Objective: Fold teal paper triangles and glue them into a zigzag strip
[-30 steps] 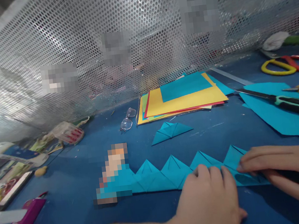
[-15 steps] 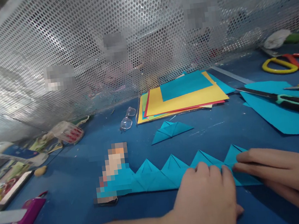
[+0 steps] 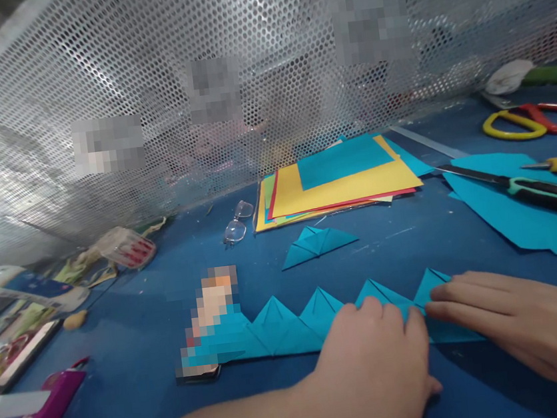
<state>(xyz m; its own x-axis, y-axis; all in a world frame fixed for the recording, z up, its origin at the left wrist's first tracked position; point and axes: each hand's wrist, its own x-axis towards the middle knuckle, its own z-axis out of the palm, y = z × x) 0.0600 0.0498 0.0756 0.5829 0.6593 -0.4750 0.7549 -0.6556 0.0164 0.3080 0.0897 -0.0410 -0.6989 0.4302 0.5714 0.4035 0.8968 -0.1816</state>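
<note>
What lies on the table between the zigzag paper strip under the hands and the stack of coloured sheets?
In the head view, one small folded teal triangle lies between the zigzag strip and the coloured sheets; the rest is bare blue table.

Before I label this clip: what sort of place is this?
Probably a craft workbench: a coloured paper stack, scissors, and both hands pressing a folded blue paper strip.

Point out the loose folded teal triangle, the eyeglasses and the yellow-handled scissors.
loose folded teal triangle (image 3: 319, 244), head view, centre of the paper.
eyeglasses (image 3: 238, 223), head view, between the lenses.
yellow-handled scissors (image 3: 512, 127), head view, yellow handle loop.
</note>
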